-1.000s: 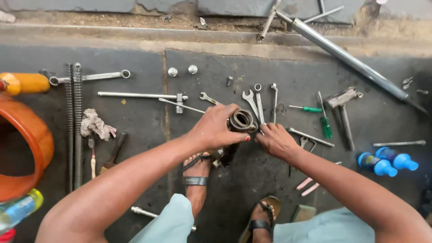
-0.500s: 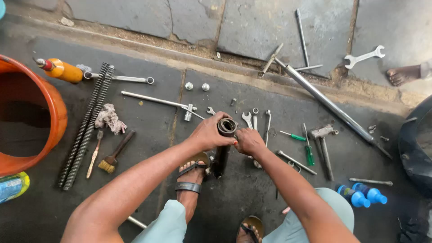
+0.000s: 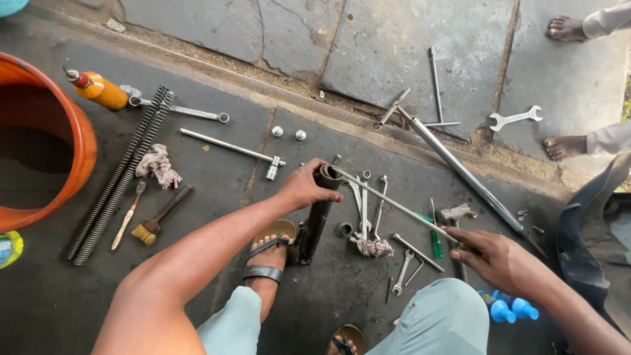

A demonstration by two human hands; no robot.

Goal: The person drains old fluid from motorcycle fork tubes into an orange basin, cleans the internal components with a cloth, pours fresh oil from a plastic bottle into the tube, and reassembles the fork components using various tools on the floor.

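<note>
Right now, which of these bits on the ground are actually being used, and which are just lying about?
In use:
left hand gripping the black tube
right hand holding the thin rod that reaches the tube's top

Lying about:
coil springs
brush
rag
spanners
orange bottle
orange tub

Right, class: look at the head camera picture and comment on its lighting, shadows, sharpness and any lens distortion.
Head view: soft, even daylight with faint shadows and no glare; the left hand on the dark tube and the right hand holding the thin rod are sharp; the wide lens bends the orange tub and the kerb line towards the edges.
</note>
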